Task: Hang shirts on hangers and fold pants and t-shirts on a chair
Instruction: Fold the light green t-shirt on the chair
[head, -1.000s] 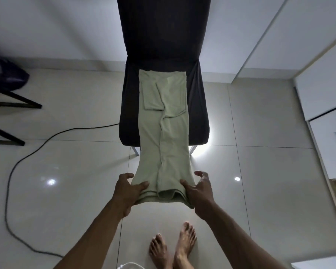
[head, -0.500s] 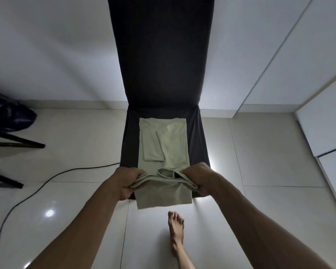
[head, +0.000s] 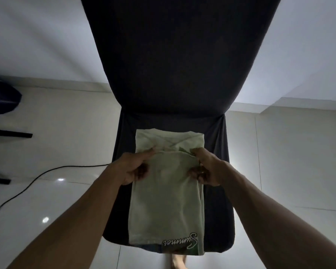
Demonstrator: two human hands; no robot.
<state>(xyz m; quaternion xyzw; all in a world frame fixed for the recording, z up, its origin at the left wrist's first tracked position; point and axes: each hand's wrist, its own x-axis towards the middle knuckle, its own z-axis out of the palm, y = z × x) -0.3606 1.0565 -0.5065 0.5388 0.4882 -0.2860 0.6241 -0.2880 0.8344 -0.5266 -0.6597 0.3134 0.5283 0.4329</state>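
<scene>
Head view: pale green t-shirt [head: 166, 199] now doubled over on the dark chair [head: 217, 191] seat, hem carried up from the front edge within the last second and laid short of the collar end. Printed "Summer" lettering [head: 180, 242] showing at the near fold. Left hand [head: 133, 167] and right hand [head: 206, 168] both pinching the upper edge, fingers [head: 195, 152] curled and clamped on cloth. Likely one fold done; probably release and smoothing left. Black cable [head: 47, 172] across the floor.

Both forearms are bare from the near edge of view up to the wrists, no sleeve showing. The left grip [head: 133, 167] and right grip [head: 207, 169] wear nothing. Bare toes [head: 177, 262] show near.
</scene>
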